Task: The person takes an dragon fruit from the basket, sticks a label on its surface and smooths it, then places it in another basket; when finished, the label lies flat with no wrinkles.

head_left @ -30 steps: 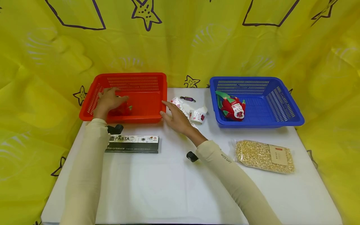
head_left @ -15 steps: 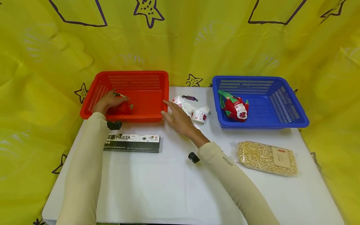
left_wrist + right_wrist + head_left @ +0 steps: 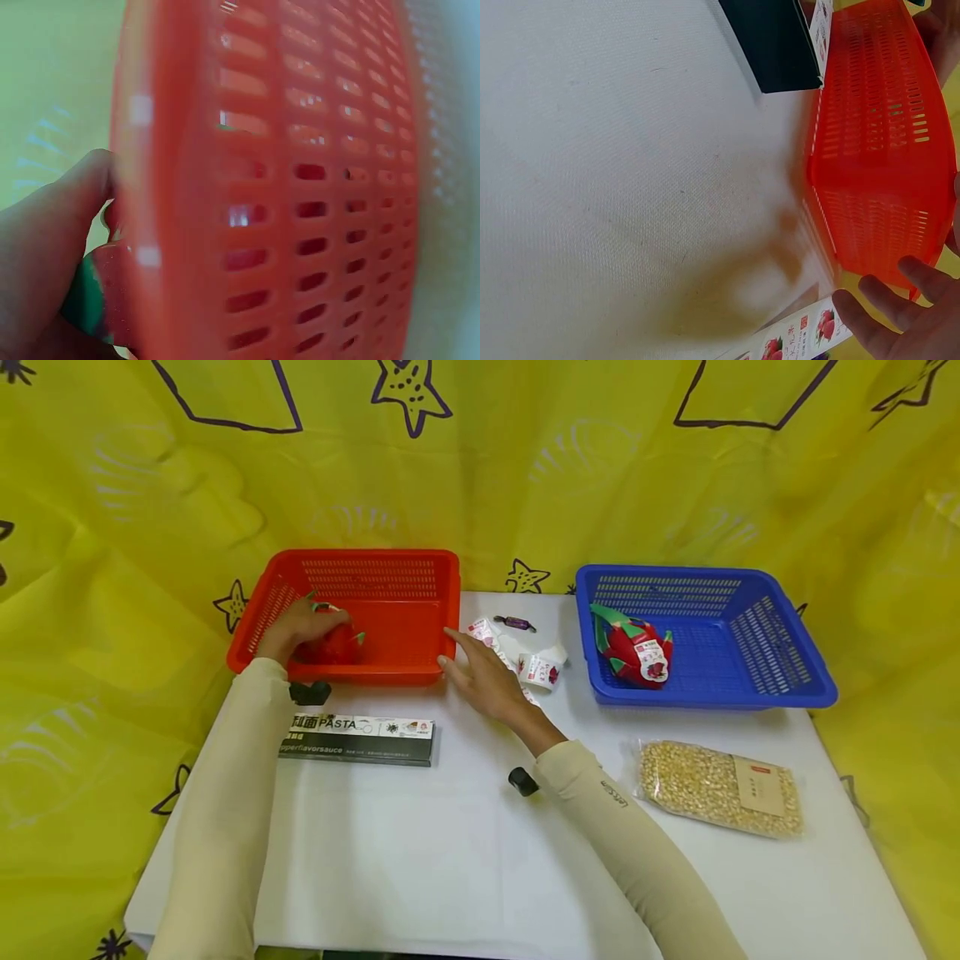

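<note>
Inside the red basket, on its left side, lies a dragon fruit with green tips. My left hand reaches over the rim and grips this fruit from above, covering part of it. In the left wrist view, the thumb and the fruit's red and green skin show beyond the perforated wall. My right hand is at the basket's right side, fingers extended and fingertips right at the wall. In the right wrist view, the fingers are spread beside the basket's end.
A blue basket at the right holds another dragon fruit with a label. Between the baskets lie a strip of labels and a wrapped candy. In front are a pasta box and a bag of corn kernels.
My left hand has lowered onto the dragon fruit in the red basket and closed round it. My right hand stays at the basket's right side. The head view has shifted slightly.
</note>
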The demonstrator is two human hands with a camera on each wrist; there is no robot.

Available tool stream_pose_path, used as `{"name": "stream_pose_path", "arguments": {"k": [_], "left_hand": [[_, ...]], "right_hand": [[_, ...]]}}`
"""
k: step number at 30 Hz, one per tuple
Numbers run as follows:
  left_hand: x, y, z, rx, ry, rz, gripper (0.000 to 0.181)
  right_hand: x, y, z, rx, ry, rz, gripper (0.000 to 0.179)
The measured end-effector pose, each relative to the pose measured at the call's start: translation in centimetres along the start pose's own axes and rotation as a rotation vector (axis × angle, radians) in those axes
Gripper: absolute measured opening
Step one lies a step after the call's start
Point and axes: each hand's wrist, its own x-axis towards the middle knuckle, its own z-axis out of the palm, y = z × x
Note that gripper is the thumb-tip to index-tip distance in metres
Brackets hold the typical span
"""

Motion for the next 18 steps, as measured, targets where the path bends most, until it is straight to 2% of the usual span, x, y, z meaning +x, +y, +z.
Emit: {"name": "stream_pose_path", "arguments": {"k": [3, 9, 18], "left_hand": [[-0.3, 0.4, -0.2, -0.035, 0.024, 0.017, 0.081], [-1.5, 1.9, -0.5, -0.081, 0.019, 0.041, 0.100], [-4.9, 4.8, 0.4, -0.168, 0.026, 0.141, 0.106]], "right_hand": [[0.0, 0.0, 0.0, 0.000, 0.000, 0.002, 0.063], [0.0, 0.2, 0.0, 0.020, 0.006, 0.008, 0.063], [-0.3, 0.2, 0.1, 0.099, -0.014, 0.027, 0.064]]}}
